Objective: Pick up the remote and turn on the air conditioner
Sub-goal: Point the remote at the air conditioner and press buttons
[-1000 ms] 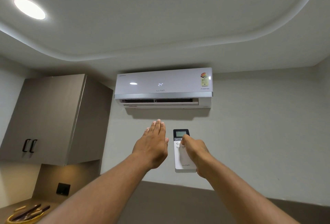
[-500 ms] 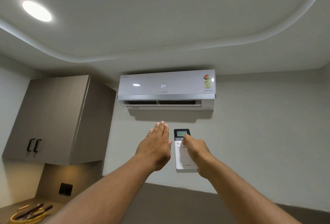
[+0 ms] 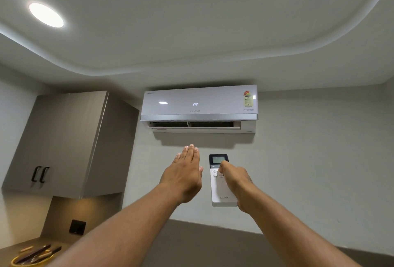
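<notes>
A white wall-mounted air conditioner (image 3: 199, 104) hangs high on the wall, its display reading 24 and its lower flap open. My right hand (image 3: 238, 183) holds a white remote (image 3: 220, 190) upright below the unit, thumb resting on the buttons just under its dark screen. My left hand (image 3: 185, 176) is raised flat beside the remote, fingers together and pointing up toward the unit's outlet, holding nothing.
A grey upper cabinet (image 3: 64, 143) with two black handles is mounted at the left. Below it, a countertop carries a yellow bowl of utensils (image 3: 32, 256) and a black wall socket (image 3: 77, 227). Two round ceiling lights (image 3: 45, 14) glow above.
The view has shifted slightly, so the unit and cabinet sit a little further right. Both hands keep the same pose under the unit.
</notes>
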The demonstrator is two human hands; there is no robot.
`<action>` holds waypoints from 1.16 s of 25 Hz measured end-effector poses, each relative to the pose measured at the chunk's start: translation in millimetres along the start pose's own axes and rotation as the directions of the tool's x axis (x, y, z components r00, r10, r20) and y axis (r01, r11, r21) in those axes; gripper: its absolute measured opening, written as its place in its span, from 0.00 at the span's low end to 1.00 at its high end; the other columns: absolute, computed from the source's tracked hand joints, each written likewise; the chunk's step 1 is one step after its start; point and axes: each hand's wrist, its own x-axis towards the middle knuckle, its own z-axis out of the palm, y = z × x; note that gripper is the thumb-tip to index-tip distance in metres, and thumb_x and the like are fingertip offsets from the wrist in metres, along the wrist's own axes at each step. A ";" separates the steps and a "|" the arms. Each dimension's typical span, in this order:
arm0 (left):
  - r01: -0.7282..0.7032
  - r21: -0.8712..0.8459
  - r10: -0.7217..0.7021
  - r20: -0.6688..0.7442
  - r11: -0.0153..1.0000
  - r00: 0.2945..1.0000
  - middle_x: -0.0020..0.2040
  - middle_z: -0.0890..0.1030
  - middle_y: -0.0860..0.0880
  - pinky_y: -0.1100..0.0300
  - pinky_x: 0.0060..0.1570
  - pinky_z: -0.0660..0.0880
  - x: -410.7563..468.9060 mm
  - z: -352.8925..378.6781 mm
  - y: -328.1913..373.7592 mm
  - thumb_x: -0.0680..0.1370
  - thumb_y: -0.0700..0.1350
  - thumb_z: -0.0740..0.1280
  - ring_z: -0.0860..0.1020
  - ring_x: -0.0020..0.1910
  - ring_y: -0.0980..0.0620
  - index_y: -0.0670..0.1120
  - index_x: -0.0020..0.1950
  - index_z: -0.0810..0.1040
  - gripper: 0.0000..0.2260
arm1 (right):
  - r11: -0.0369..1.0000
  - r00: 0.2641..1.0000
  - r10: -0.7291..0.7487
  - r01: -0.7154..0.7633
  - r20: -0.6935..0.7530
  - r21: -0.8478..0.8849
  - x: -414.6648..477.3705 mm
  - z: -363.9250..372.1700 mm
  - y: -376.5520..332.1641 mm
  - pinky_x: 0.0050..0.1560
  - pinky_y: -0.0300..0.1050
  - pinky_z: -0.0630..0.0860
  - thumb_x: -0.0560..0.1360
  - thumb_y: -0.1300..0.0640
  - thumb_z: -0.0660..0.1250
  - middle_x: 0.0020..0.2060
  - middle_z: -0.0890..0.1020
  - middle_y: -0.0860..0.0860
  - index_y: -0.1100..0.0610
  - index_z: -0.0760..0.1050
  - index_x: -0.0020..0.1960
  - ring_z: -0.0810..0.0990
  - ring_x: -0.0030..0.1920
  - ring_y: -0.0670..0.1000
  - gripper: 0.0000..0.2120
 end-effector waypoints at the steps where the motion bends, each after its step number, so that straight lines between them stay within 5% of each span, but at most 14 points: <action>1: 0.000 -0.001 0.000 0.001 1.000 1.000 0.79 0.41 0.46 0.57 0.69 0.39 0.1 0.7 -0.1 0.82 0.52 0.45 0.41 0.76 0.50 0.44 0.77 0.41 0.27 | 1.000 1.000 -0.005 0.005 0.000 -0.003 -0.4 -0.2 -0.1 0.37 0.45 0.73 0.73 0.51 0.61 0.40 0.81 0.58 0.56 0.75 0.45 0.78 0.39 0.57 0.09; 29: -0.033 0.042 0.032 0.038 0.999 0.999 0.79 0.42 0.46 0.56 0.70 0.40 -1.9 13.2 -1.2 0.82 0.53 0.44 0.41 0.76 0.49 0.44 0.78 0.41 0.27 | 1.000 1.000 0.007 -0.008 -0.020 -0.011 4.2 4.1 1.5 0.33 0.43 0.71 0.74 0.51 0.61 0.38 0.80 0.56 0.54 0.74 0.43 0.78 0.36 0.55 0.07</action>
